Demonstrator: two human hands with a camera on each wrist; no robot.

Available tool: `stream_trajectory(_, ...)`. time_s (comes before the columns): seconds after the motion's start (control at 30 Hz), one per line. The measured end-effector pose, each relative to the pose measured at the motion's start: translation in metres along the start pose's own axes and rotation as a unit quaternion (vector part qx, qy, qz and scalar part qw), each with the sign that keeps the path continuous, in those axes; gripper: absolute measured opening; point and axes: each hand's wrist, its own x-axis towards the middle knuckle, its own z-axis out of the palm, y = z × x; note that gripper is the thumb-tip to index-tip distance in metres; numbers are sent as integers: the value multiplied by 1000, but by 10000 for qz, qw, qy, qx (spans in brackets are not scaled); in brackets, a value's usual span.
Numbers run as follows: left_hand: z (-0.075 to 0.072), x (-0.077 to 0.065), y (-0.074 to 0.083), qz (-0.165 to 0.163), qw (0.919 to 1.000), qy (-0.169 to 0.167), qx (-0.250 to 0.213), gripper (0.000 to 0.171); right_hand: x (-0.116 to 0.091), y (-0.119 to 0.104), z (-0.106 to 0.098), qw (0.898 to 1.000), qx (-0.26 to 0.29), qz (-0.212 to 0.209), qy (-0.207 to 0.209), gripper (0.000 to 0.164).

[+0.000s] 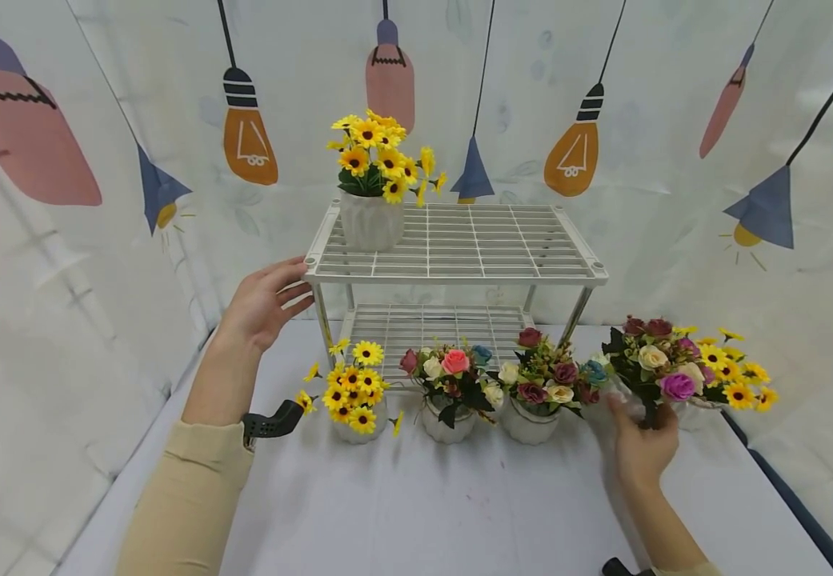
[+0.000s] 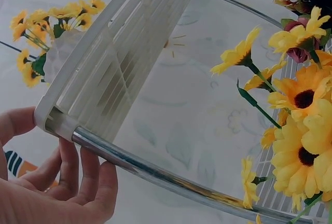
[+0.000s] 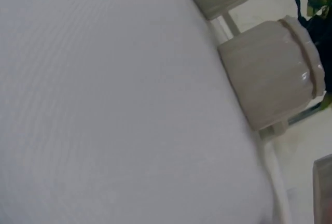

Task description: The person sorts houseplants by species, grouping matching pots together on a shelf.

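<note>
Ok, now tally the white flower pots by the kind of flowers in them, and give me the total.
White pots of yellow, dark-centred daisy-like flowers: 3
White pots of multicoloured rose-like flowers: 3
Total: 6

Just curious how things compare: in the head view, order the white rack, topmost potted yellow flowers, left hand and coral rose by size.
Largest first:
1. White rack
2. Topmost potted yellow flowers
3. Left hand
4. Coral rose

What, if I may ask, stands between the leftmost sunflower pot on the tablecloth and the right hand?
In the head view, the coral-rose pot and, nearer the right hand, the burgundy-and-cream-rose pot stand there, side by side.
</note>
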Motion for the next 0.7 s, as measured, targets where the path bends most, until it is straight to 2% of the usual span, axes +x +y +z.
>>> stream_trajectory(0.13, 0, -2, 2, 20, 10000, -3, -23, 58, -4, -12, 0, 9990, 345, -237, 168, 79)
stream_trajectory(0.43, 1, 0, 1, 11, 9999, -48, 104, 63, -18, -44, -8, 9942, 970, -310, 334, 77)
stream_trajectory(0.57, 0, 1, 3, -4, 9999, -65, 90, 64, -22, -64, -6, 9876, 1359, -755, 195, 75)
stream_trajectory(0.7, -5, 3, 6, -137, 9997, -174, 38, 67, -27, -86, -3, 9857, 1288, -1086, -37, 74)
